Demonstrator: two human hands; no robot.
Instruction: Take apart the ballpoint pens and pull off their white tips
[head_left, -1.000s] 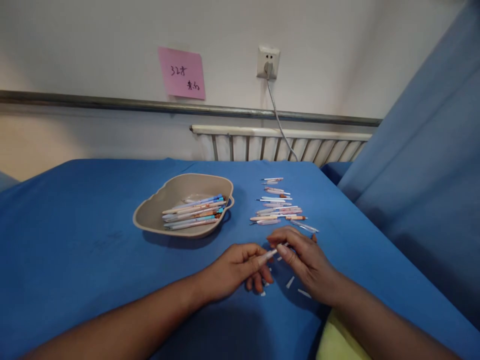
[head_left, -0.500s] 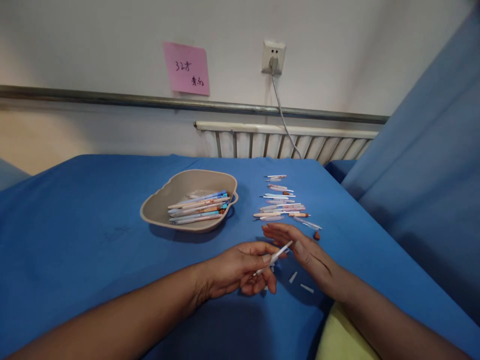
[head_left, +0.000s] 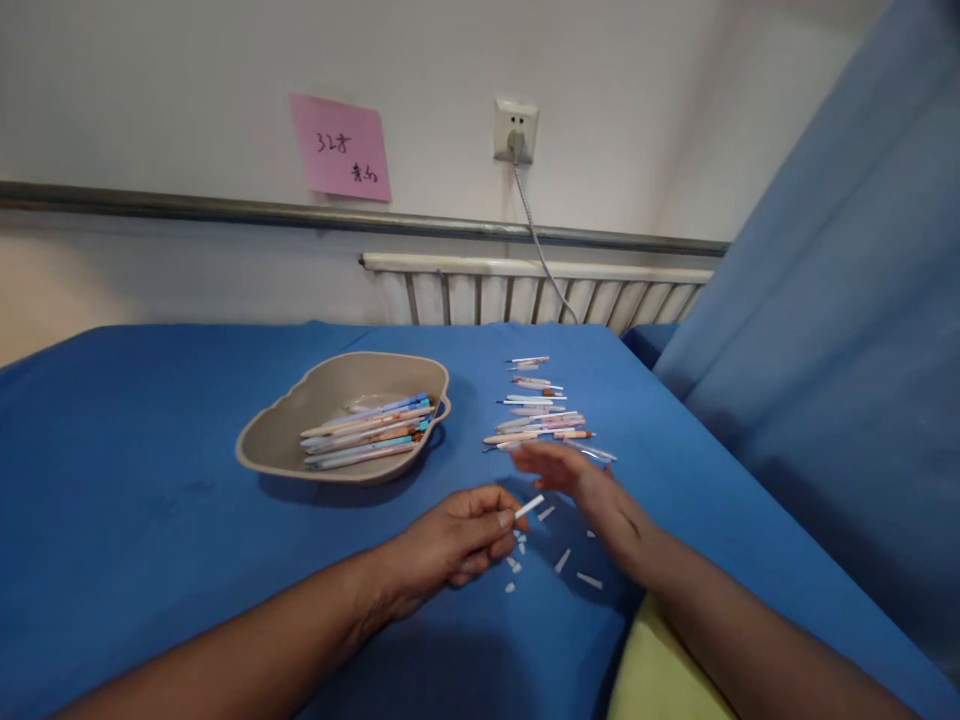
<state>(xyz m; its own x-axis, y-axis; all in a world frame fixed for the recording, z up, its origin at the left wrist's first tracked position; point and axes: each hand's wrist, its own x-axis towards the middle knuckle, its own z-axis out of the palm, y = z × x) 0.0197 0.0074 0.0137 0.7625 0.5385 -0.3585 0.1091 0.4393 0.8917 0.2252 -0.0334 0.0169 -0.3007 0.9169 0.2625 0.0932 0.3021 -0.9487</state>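
My left hand is closed, its thumb and fingers pinching a thin white stick that may be a pen part. The stick's tip points up to the right; its other end is hidden in the fingers. Slightly blurred, my right hand hovers to the right with fingers stretched out and nothing seen in it. Its fingertips are nearest to the front of a column of pen parts and refills. Small white pieces lie scattered on the blue sheet below the hands.
A beige basin holds several pens to the left of the pen parts. The blue sheet covers the surface. Behind are a metal rail, a pink note and a socket with a cable. A blue curtain hangs at right.
My right hand has lifted away from the stick, its fingers now toward the pen parts. My left hand has closed more around the stick. The view has shifted slightly right.
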